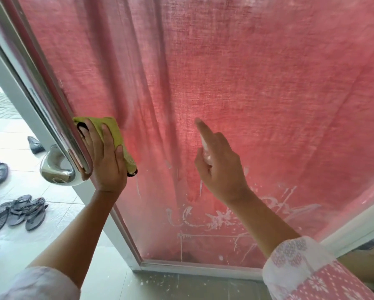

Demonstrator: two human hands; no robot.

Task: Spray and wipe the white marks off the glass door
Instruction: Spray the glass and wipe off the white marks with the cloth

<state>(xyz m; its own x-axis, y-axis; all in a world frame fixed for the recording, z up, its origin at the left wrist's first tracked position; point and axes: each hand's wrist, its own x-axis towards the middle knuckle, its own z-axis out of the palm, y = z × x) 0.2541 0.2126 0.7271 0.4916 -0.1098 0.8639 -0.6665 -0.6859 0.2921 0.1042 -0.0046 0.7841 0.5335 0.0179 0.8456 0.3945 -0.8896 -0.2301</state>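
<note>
The small spray bottle (205,153) is gripped in the right hand (221,169), with the index finger stretched over its top. The yellow cloth (113,131) is pressed flat on the glass door (257,72) by the straight fingers of the left hand (108,159), just beside the steel handle (58,128). The white marks (203,220) are found low on the pane, below both hands. The nozzle seems to be aimed above them, so the marks can be missed and liquid can run down. One bottle, one cloth, one handle and two hands are counted; the marks cannot be counted.
</note>
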